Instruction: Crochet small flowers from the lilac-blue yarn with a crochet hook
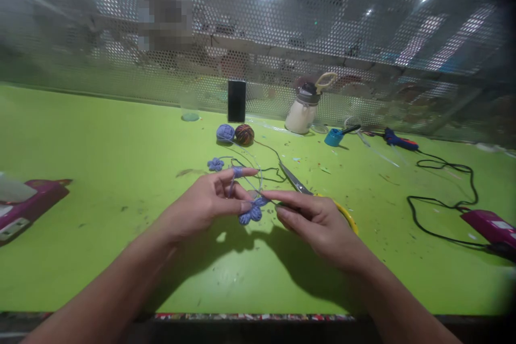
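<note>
Between the thumb and fingers of my left hand (220,196) is a blue-purple crochet flower (252,214) with puffy petals. Blue yarn (237,172) wraps round the stretched index finger of that hand. My right hand (314,217) pinches a thin crochet hook (273,201), whose tip meets the flower's upper edge. Beyond the hands lies a second crochet flower (215,164). Farther back a blue yarn ball (225,133) touches a dark multicoloured yarn ball (244,134). Scissors (296,178) with yellow handles lie partly hidden behind my right hand.
A phone (236,101) stands upright at the back, with a white bottle (301,113) to its right. A blue pot (334,137) and a glue gun (401,141) lie farther right. Magenta power strips (489,230) sit at both sides. A perforated screen (262,64) borders the green table (100,161).
</note>
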Demonstrator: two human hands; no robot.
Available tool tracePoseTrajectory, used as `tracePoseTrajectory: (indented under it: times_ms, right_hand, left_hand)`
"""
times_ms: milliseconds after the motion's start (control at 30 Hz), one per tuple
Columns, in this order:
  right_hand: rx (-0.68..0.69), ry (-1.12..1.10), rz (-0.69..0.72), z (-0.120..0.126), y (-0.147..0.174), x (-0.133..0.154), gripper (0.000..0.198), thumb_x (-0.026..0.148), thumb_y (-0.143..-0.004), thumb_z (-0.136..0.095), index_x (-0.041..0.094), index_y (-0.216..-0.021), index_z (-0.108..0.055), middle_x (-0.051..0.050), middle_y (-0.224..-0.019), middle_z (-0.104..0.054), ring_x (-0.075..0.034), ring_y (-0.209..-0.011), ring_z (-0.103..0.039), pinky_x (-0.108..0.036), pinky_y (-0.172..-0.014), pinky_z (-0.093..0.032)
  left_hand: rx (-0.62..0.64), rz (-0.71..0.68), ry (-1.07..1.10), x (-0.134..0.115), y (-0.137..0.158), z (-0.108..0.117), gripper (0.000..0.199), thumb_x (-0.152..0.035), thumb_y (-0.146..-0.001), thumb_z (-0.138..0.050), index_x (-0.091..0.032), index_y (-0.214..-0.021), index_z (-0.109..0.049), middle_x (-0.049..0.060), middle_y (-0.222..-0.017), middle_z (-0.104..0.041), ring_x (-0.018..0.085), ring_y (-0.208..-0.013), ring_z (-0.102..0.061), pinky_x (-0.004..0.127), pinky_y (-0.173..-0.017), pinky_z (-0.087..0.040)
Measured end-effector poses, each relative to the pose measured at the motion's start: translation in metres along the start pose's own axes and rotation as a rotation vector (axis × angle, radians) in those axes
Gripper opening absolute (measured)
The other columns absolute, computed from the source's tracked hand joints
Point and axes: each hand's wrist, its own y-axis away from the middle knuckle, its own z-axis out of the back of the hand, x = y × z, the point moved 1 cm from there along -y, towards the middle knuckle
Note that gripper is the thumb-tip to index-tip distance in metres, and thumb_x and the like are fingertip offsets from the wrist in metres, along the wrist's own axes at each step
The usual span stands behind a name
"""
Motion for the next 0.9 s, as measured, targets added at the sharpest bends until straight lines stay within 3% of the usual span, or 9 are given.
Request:
tracePoseTrajectory:
  times_ms: [67,133,367,567,900]
  right_hand:
    - [0.056,0.040,0.015,0.004,-0.001,0.001,0.032,0.019,-0.091,-0.059,0.030,-0.116,-0.075,-0.005,-0.095,-0.072,-0.016,-0.067,-0.052,-0.030,-0.060,-0.037]
    - [0.110,0.059,0.015,0.009,-0.002,0.003,0.032,0.019,-0.091,-0.059,0.028,-0.117,-0.074,-0.006,-0.098,-0.072,-0.017,-0.073,-0.056,-0.030,-0.063,-0.040]
    - [0.234,0.084,-0.060,0.019,-0.004,0.006,0.035,0.019,-0.091,-0.056,0.018,-0.123,-0.071,0.000,-0.066,-0.057,-0.011,-0.057,-0.046,-0.024,-0.052,-0.034]
    - [0.249,0.087,-0.059,0.020,-0.004,0.005,0.035,0.018,-0.092,-0.055,0.018,-0.124,-0.070,0.006,-0.056,-0.040,-0.008,-0.047,-0.030,-0.022,-0.044,-0.024]
    - [0.258,0.036,-0.108,0.022,-0.004,0.007,0.035,0.021,-0.092,-0.056,0.016,-0.125,-0.069,0.008,-0.053,-0.034,-0.006,-0.041,-0.027,-0.021,-0.037,-0.016]
  left_hand:
    - [0.004,-0.022,-0.052,0.000,-0.001,0.000,0.057,-0.015,-0.071,-0.080,-0.014,-0.124,-0.061,0.001,-0.075,-0.070,0.016,-0.069,-0.062,0.031,-0.069,-0.044]
    - [0.008,-0.019,-0.080,-0.001,-0.001,-0.002,0.052,-0.016,-0.072,-0.078,-0.013,-0.121,-0.062,0.000,-0.074,-0.068,0.015,-0.068,-0.061,0.031,-0.068,-0.043]
    - [0.052,0.024,-0.141,-0.005,0.001,-0.008,0.052,-0.013,-0.076,-0.072,-0.011,-0.126,-0.056,-0.004,-0.074,-0.062,0.012,-0.069,-0.056,0.028,-0.069,-0.041]
    - [0.067,0.004,-0.118,-0.006,0.004,-0.005,0.051,-0.011,-0.078,-0.072,-0.015,-0.127,-0.058,-0.004,-0.076,-0.064,0.012,-0.072,-0.058,0.029,-0.071,-0.042]
    - [0.092,-0.029,-0.100,-0.006,0.004,-0.004,0.055,-0.011,-0.077,-0.073,-0.016,-0.130,-0.057,-0.002,-0.079,-0.065,0.013,-0.074,-0.060,0.030,-0.072,-0.043]
